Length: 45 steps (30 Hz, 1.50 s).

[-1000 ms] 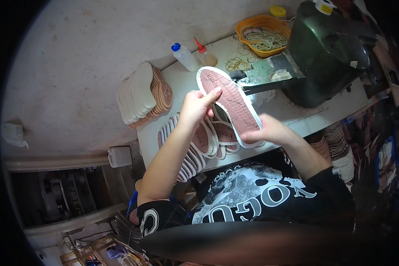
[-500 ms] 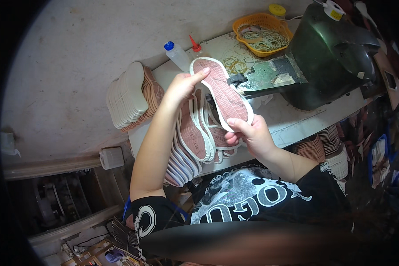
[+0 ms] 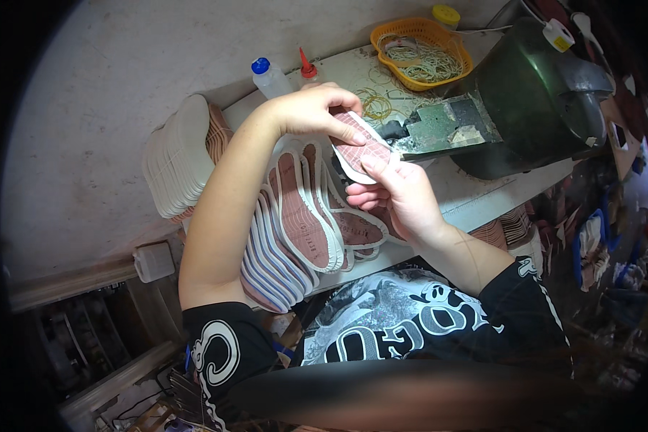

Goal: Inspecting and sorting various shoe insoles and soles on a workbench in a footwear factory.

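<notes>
Above white table: left hand, right hand, grip pinched on pink insole (line-textured, white-rimmed).

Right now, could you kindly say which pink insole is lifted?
The insole held in left hand and right hand, beside the green machine arm; the others rest in piles.

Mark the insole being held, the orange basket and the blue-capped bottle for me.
Insole (image 3: 352,153): head view, on its pink face.
Orange basket (image 3: 412,81): head view, on its near wall.
Blue-capped bottle (image 3: 272,81): head view, on its pale body, below the cap.
</notes>
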Available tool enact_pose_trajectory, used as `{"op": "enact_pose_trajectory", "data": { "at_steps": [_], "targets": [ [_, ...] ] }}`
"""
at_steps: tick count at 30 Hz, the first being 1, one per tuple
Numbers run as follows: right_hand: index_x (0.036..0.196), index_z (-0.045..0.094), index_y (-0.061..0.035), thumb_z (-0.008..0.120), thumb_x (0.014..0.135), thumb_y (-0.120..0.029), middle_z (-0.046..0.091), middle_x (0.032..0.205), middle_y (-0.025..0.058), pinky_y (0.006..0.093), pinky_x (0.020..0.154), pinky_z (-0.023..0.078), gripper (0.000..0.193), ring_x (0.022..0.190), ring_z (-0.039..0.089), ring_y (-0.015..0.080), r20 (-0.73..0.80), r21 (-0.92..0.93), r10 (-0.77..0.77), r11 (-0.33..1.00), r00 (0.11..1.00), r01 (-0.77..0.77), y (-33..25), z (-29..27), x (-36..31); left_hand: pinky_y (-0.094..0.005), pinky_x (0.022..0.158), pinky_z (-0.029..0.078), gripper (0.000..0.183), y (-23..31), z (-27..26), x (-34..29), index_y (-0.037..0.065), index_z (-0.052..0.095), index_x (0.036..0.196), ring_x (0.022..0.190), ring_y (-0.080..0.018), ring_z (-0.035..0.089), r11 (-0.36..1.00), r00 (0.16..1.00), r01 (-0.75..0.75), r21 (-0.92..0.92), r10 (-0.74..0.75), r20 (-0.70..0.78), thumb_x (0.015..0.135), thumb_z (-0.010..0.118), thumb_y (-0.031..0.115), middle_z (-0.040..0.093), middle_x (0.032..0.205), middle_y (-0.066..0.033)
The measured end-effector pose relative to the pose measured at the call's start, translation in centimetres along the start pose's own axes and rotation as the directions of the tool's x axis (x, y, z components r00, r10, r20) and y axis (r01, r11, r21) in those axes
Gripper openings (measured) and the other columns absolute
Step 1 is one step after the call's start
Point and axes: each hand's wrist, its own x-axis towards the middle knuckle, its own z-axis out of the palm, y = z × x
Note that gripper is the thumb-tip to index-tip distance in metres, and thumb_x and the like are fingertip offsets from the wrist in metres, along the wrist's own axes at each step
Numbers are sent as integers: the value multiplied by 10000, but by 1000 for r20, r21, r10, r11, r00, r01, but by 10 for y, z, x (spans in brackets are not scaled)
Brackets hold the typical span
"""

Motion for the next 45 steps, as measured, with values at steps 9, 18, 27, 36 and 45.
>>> {"op": "enact_pose_trajectory", "data": {
  "at_steps": [9,18,27,36,45],
  "targets": [
    [1038,605,30,600,901,-320,671,869,129,217,644,539,376,740,677,158,24,-49,43,998,999,-42,-9,-7,-1,-252,605,400,347,20,12,-31,49,565,856,683,-93,473,981,986,158,-111,-162,-29,815,685,372,535,711,-1],
    [1026,608,1,580,902,-365,679,891,104,210,634,527,388,749,672,142,59,-120,1,993,998,7,-14,-15,-2,-226,585,407,298,33,55,-50,23,586,857,679,-49,472,869,952,223,-442,-292,-93,891,618,318,568,753,15],
    [1030,626,-57,566,894,-314,682,853,61,206,605,502,297,716,662,120,142,-208,74,977,987,-43,-23,-27,-1,-255,497,446,332,68,61,-55,54,664,851,538,-103,555,634,842,461,-621,-534,81,863,634,385,631,713,-39],
    [976,636,-23,583,891,-266,671,823,79,217,579,537,263,663,654,118,144,-99,75,993,987,-61,-21,-29,4,-240,496,455,336,70,64,-57,44,664,870,563,-105,579,597,824,454,-661,-564,57,873,618,378,647,736,-49],
    [983,652,21,651,848,-183,634,787,15,181,598,456,245,652,574,51,343,-170,138,982,929,-83,-22,-53,-3,-237,364,439,436,81,71,-52,31,626,711,394,-128,551,436,790,437,-786,-604,104,869,610,437,608,557,-71]
  ]
}}
